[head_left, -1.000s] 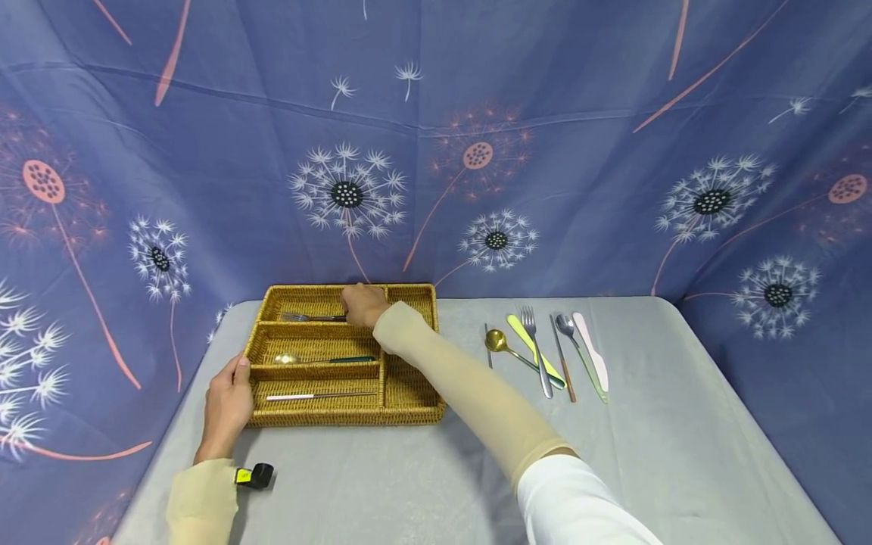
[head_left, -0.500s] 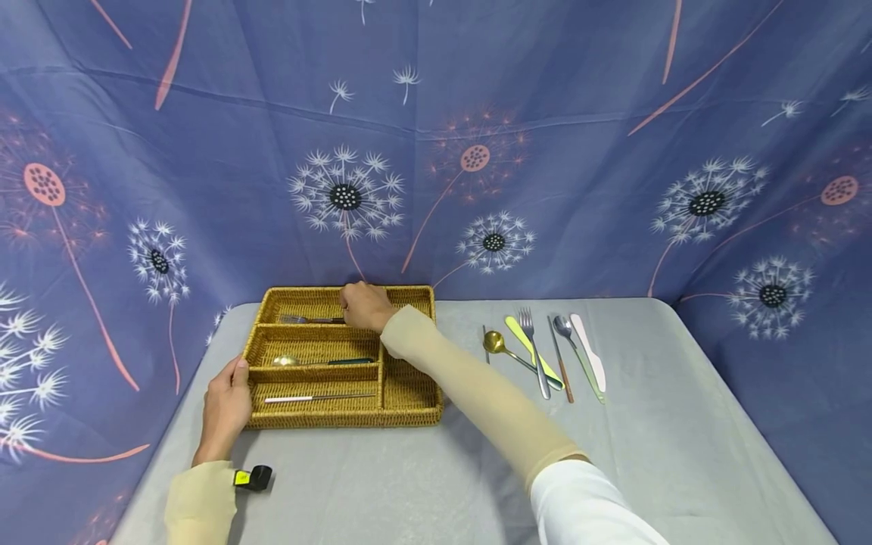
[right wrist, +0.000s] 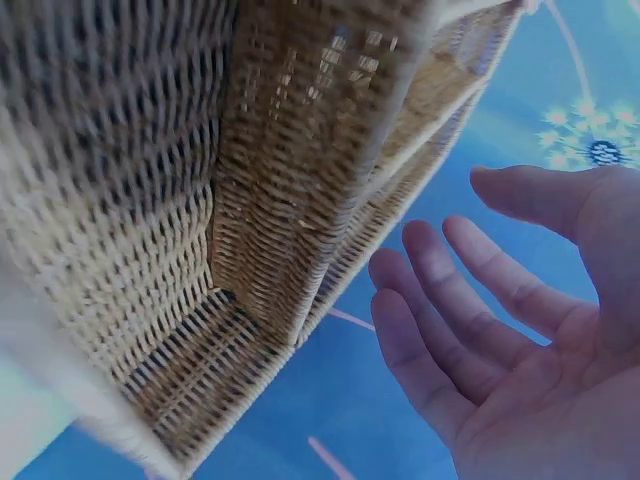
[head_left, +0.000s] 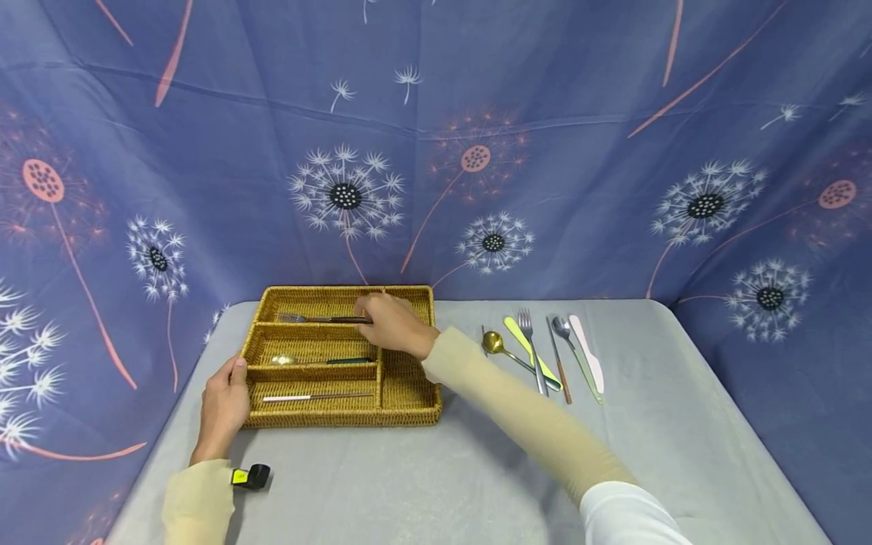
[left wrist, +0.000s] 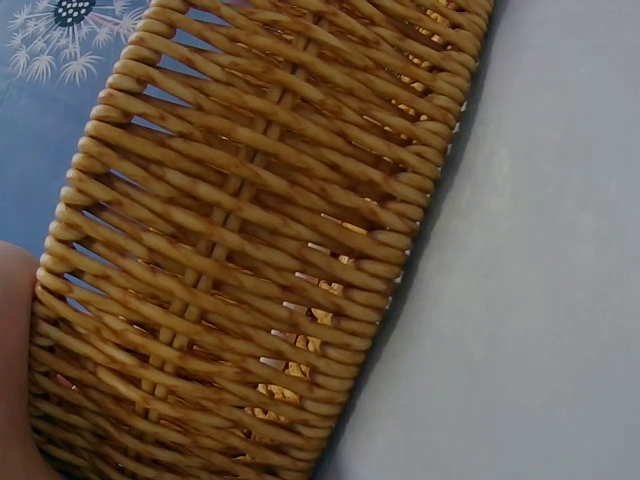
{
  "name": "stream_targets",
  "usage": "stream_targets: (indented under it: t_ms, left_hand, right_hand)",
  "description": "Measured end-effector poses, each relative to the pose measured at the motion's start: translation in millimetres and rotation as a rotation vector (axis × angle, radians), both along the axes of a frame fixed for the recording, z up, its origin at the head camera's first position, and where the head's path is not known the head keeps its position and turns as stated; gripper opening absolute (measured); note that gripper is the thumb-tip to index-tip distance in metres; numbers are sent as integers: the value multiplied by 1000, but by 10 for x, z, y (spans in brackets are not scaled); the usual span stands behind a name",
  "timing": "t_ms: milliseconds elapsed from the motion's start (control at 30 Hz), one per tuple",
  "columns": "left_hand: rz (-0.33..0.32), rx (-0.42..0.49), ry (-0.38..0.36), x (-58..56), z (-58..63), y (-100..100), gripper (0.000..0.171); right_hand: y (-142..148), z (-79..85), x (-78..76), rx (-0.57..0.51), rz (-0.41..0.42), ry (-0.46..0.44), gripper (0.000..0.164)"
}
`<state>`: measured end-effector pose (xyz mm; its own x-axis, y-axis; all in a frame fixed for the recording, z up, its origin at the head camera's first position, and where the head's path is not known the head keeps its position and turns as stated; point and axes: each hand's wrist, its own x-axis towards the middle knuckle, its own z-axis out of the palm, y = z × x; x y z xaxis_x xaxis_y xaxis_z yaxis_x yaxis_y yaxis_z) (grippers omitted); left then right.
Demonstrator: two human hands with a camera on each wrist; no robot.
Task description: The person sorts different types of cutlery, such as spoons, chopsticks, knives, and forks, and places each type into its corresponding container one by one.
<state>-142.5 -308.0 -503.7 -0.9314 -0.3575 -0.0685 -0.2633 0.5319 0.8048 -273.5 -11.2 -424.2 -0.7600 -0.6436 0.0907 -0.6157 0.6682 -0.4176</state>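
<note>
My left hand (head_left: 225, 401) holds the left rim of a wicker cutlery tray (head_left: 341, 418), its thumb at the top edge; the left wrist view shows the tray's woven side wall (left wrist: 240, 230) close up. Over the tray's back compartment and divider hovers my right hand (head_left: 395, 324). In the right wrist view that hand (right wrist: 500, 340) has its fingers loosely spread with nothing between them. A fork (head_left: 320, 319) with a dark handle lies in the back compartment. The middle one has a spoon (head_left: 284, 360) with a dark green handle, the front one a thin white-and-brown stick (head_left: 316, 396).
Right of the tray lie a gold spoon (head_left: 493, 343), a yellow-green knife (head_left: 519, 339), a silver fork (head_left: 530, 344), a brown-ended stick (head_left: 559, 362), a green-handled spoon (head_left: 581, 359) and a pink-white knife (head_left: 589, 356). A patterned blue cloth (head_left: 422, 151) hangs behind the grey table (head_left: 381, 492).
My right hand has let go of the fork's handle and drawn back to the right. More of that dark handle shows. My left hand stays at the tray's rim.
</note>
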Motion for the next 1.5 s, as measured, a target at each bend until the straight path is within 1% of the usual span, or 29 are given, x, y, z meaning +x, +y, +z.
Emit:
stream_targets:
  t_ms: [100,233,433,533,667,767,833,1000,1200,1500]
  left_hand:
    - [0,2,1,8,-3,1,66]
    - [-1,1,9,3,-15,2,66]
    - [17,-6,17,12,-36,3,64]
    - [15,0,18,3,-36,7,64]
    - [14,10,20,-12,-28,14,65]
    - [17,12,13,-11,-24,13,65]
    - [17,15,6,-7,-21,7,65]
    - [14,14,-3,2,-13,-5,66]
    - [5,8,-3,5,-13,-2,67]
    - [11,4,3,-5,-12,7,66]
  right_hand:
    - [169,-20,157,-66,1,1,27]
    - [451,-77,372,-143,-29,8,24]
    - [876,-257,659,-183,-99,56,23]
    - [1056,-316,778,-230,-134,98,23]
    - [1261,-306,914,-317,-199,169,24]
    - [1404,-302,999,-347,-245,206,24]
    - [1497,-311,1052,-345,-267,217,22]
    - [1710,-359,1163,-339,-321,207,21]
    - [1927,-452,1269,-321,-395,193,18]
    - [2234,-613,1393,-333,-457,251,23]
